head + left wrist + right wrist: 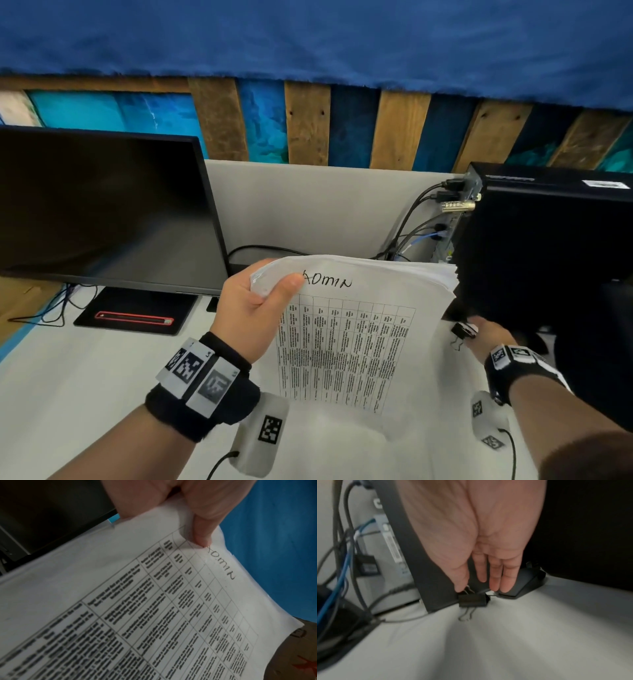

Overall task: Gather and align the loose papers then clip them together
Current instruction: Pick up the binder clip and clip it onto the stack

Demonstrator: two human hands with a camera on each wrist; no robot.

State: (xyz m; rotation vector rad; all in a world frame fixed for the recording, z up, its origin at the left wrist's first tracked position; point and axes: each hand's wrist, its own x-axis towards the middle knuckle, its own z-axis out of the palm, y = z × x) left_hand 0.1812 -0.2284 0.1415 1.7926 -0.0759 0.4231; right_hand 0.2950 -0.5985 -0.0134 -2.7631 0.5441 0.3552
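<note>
Left hand (251, 308) holds paper stack (359, 342) up off desk (85, 394), left of computer tower (548, 240). Thumb on top sheet beside handwritten "ADMIN", fingers behind top corner. Sheet edges fan out at corner nearest tower.

Right hand (489, 334) at tower's base, fingers extended downward. Thumb touches wire handle of black binder clip (473, 600); firm grip or not: cannot tell.

Right wrist view only: clip sits on desk against tower's bottom corner, cables (342, 561) behind tower. Left wrist view only: printed table close up, blurry.
</note>
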